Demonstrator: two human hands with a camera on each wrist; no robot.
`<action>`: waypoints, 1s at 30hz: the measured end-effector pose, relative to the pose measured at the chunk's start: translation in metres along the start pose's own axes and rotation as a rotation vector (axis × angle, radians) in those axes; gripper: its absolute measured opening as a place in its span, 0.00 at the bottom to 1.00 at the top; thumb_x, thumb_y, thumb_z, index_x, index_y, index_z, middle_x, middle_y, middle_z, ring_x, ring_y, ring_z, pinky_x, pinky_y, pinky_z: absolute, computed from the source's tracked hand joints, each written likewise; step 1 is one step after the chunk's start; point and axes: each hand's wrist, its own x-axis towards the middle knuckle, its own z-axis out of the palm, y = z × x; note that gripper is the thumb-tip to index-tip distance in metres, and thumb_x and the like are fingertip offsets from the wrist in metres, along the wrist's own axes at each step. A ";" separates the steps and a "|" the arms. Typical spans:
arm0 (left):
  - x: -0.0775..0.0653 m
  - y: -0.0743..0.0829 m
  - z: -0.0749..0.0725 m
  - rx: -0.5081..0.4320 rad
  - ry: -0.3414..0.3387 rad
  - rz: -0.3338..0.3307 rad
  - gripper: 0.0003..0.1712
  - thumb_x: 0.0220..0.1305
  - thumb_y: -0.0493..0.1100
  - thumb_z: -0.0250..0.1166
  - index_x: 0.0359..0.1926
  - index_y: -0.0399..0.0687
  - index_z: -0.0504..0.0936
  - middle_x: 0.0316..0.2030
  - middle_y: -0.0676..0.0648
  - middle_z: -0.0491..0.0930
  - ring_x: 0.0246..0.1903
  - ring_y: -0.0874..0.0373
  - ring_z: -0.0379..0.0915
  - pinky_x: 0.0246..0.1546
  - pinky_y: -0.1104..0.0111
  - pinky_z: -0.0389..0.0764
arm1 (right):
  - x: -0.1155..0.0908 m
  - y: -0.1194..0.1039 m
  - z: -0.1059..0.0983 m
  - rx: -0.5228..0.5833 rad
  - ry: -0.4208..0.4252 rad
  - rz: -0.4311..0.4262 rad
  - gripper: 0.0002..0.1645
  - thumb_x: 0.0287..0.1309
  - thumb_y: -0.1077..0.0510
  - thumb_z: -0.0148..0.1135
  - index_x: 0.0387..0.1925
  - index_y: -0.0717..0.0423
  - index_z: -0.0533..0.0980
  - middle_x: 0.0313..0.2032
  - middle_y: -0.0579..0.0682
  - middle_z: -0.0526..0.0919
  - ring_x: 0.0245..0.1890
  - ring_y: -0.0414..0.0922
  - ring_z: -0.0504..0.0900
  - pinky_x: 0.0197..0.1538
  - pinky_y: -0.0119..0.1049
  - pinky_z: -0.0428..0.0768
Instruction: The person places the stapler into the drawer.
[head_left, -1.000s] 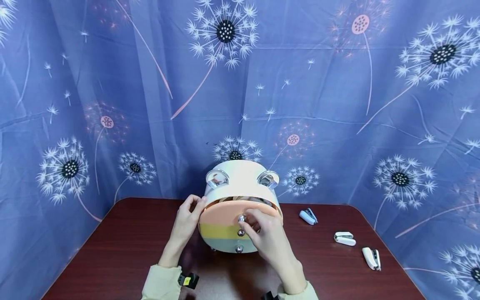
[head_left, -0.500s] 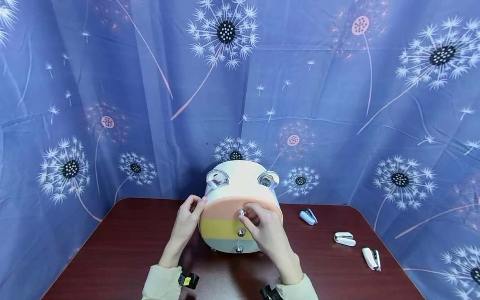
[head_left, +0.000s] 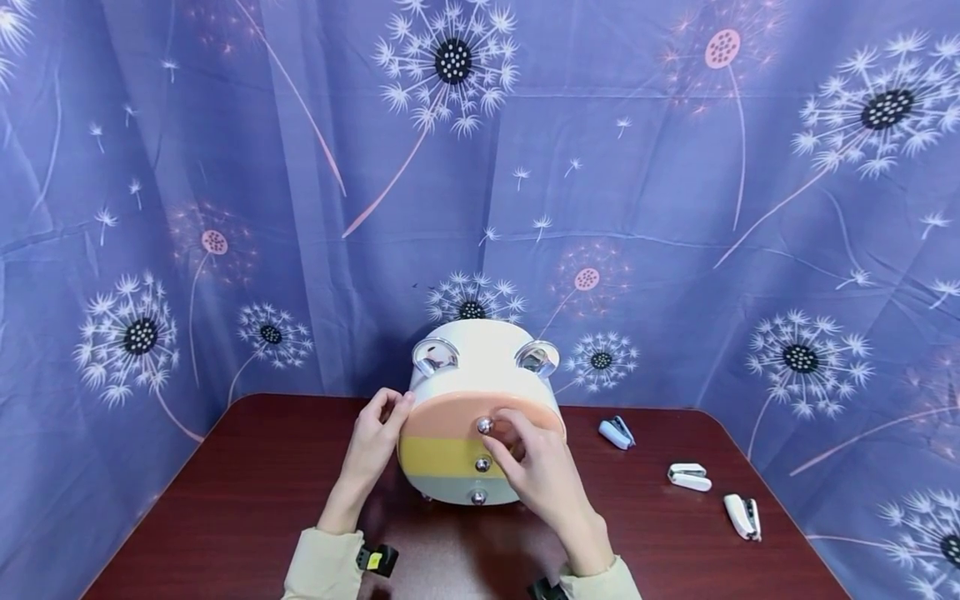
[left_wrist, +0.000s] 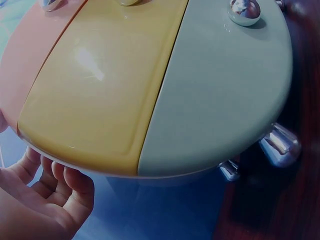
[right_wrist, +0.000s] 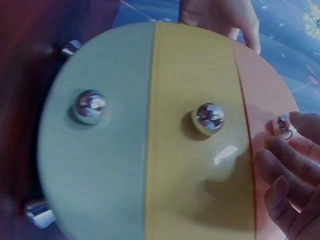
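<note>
A rounded white drawer box with two chrome ears stands on the table. Its front has a pink drawer, a yellow drawer and a green drawer, each with a round chrome knob. All three fronts look flush. My left hand holds the box's left side, thumb at the front edge and bent fingers along the side. Beside the top knob is my right hand, thumb and forefinger parted around its right side. In the right wrist view a fingertip is very near that knob; contact is unclear.
On the right of the dark red table lie a light blue stapler and two white staplers, one nearer the middle and one further right. A blue dandelion-print curtain hangs behind.
The pink drawer has gone in and its top gap has vanished. My right hand moved forward with it, and its fingers have loosened from the knob. The left hand stayed in place.
</note>
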 end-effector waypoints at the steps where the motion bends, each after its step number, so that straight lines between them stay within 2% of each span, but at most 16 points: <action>1: 0.001 -0.002 0.000 -0.002 0.002 0.007 0.15 0.68 0.50 0.63 0.35 0.42 0.76 0.23 0.51 0.68 0.26 0.60 0.64 0.28 0.72 0.65 | -0.002 0.001 0.000 -0.019 0.007 0.002 0.12 0.56 0.60 0.71 0.41 0.51 0.77 0.24 0.33 0.78 0.19 0.27 0.71 0.25 0.22 0.70; 4: 0.002 -0.005 0.000 -0.011 0.005 0.029 0.16 0.68 0.51 0.63 0.35 0.43 0.76 0.24 0.50 0.69 0.26 0.59 0.65 0.29 0.71 0.66 | -0.009 0.002 0.002 -0.069 -0.004 0.033 0.09 0.55 0.58 0.71 0.34 0.47 0.78 0.21 0.30 0.73 0.19 0.27 0.68 0.23 0.23 0.67; 6: 0.002 -0.005 0.000 -0.015 0.008 0.039 0.16 0.68 0.52 0.63 0.34 0.43 0.76 0.24 0.50 0.70 0.26 0.58 0.66 0.28 0.71 0.66 | -0.013 0.002 0.005 -0.104 -0.042 0.072 0.07 0.56 0.56 0.71 0.32 0.43 0.78 0.21 0.28 0.72 0.19 0.26 0.68 0.23 0.24 0.67; 12: 0.002 -0.005 0.001 -0.015 0.006 0.044 0.16 0.68 0.52 0.63 0.33 0.43 0.76 0.24 0.50 0.70 0.26 0.58 0.66 0.29 0.71 0.67 | -0.018 0.003 0.013 -0.191 -0.140 0.164 0.04 0.58 0.49 0.69 0.29 0.38 0.80 0.23 0.26 0.76 0.20 0.26 0.71 0.25 0.30 0.71; 15: 0.002 -0.006 0.002 -0.009 0.003 0.043 0.16 0.68 0.52 0.63 0.33 0.43 0.76 0.24 0.50 0.70 0.26 0.59 0.66 0.29 0.71 0.67 | -0.020 0.002 0.016 -0.253 -0.153 0.184 0.10 0.57 0.46 0.69 0.22 0.36 0.77 0.17 0.27 0.71 0.18 0.29 0.69 0.23 0.32 0.68; 19: 0.003 -0.008 0.001 -0.005 0.005 0.040 0.16 0.68 0.53 0.63 0.33 0.45 0.76 0.24 0.48 0.69 0.26 0.58 0.65 0.28 0.70 0.66 | -0.020 -0.001 0.021 -0.324 -0.163 0.217 0.22 0.57 0.41 0.67 0.14 0.35 0.69 0.11 0.31 0.59 0.14 0.34 0.64 0.19 0.33 0.63; 24: 0.003 -0.008 0.001 0.000 0.003 0.036 0.16 0.67 0.54 0.63 0.33 0.46 0.76 0.24 0.48 0.70 0.26 0.57 0.66 0.29 0.70 0.67 | -0.018 -0.007 0.029 -0.387 -0.141 0.303 0.31 0.58 0.35 0.63 0.08 0.38 0.61 0.10 0.34 0.58 0.13 0.37 0.66 0.16 0.35 0.61; 30: 0.002 -0.008 0.001 -0.002 0.002 0.038 0.16 0.68 0.53 0.63 0.33 0.45 0.76 0.24 0.48 0.70 0.27 0.57 0.66 0.29 0.70 0.67 | -0.015 -0.010 0.034 -0.434 -0.099 0.318 0.31 0.54 0.41 0.65 0.06 0.41 0.60 0.10 0.38 0.60 0.13 0.43 0.71 0.16 0.39 0.63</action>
